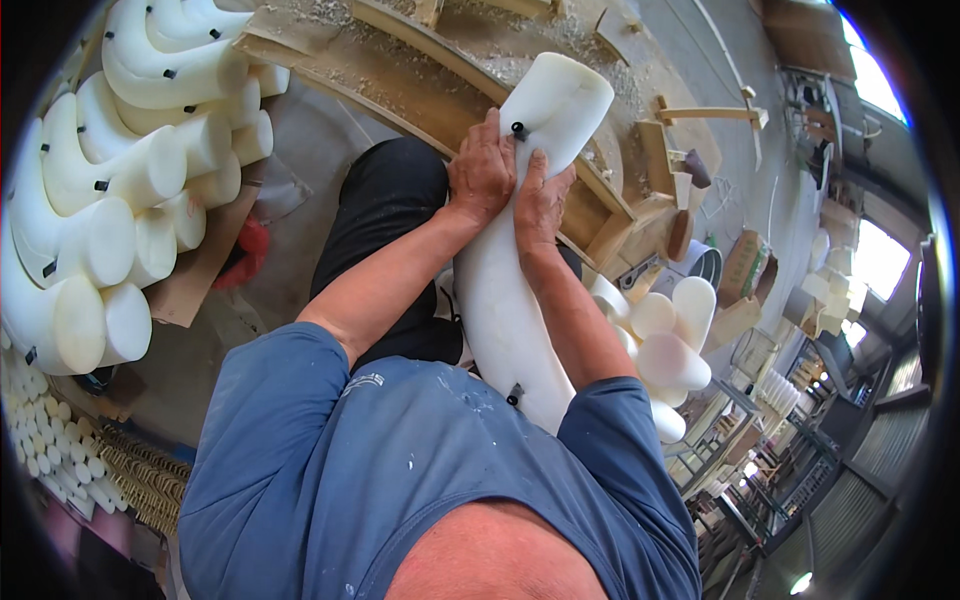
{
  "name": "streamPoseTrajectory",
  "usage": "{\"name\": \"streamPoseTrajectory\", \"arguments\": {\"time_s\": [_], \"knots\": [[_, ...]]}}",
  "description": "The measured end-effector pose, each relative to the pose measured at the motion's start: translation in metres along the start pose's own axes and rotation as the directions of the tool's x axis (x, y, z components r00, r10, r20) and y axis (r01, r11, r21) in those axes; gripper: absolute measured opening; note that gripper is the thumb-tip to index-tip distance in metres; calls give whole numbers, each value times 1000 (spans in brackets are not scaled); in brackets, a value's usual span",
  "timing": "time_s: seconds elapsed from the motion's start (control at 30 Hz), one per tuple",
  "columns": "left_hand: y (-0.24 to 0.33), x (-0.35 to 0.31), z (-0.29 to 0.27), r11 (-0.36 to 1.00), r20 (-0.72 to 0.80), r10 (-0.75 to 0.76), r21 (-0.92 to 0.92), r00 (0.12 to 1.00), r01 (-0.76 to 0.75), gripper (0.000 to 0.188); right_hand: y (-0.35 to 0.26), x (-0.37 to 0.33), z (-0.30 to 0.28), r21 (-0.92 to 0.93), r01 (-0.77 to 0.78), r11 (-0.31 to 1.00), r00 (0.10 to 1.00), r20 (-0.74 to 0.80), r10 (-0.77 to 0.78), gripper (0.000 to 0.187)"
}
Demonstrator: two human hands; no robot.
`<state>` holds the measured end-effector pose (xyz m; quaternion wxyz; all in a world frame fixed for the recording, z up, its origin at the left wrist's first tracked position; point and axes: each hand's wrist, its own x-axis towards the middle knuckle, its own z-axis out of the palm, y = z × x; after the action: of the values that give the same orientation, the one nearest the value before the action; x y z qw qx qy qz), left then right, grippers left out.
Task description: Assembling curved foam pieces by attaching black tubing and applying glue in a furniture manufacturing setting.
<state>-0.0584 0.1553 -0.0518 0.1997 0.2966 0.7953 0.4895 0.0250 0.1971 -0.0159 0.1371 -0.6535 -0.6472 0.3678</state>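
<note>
Head view, hands (pixel 483 172) on foam (pixel 500 290), shavings (pixel 328 12) in trough (pixel 432 48)

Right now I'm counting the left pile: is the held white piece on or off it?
Off: left hand and right hand hold the white piece, apart from the pile.

Two hands (pixel 482 172) (pixel 543 203) hold one curved white piece (pixel 560 95).

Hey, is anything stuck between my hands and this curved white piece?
Nothing visible: your left hand and right hand both touch the curved white piece directly. A small black fitting sits close by, not under either.
</note>
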Motion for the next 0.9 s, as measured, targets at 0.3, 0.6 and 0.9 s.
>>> {"name": "streamPoseTrajectory", "arguments": {"time_s": [0.3, 0.6, 0.9], "knots": [[-23, 10, -7, 934, 105, -101, -333, 989, 131, 57, -1, -1, -11, 101, 43, 994, 999, 5, -43, 79], [-16, -2, -12, 936, 211, 33, -349, 977, 43, 73, 6, 1, -26, 250, 80, 965, 985, 125, -114, 80], [-18, -3, -3, 987, 162, 2, -161, 987, 24, 71, 8, 6, -4, 17, 163, 987, 985, -64, -161, 74]]}}
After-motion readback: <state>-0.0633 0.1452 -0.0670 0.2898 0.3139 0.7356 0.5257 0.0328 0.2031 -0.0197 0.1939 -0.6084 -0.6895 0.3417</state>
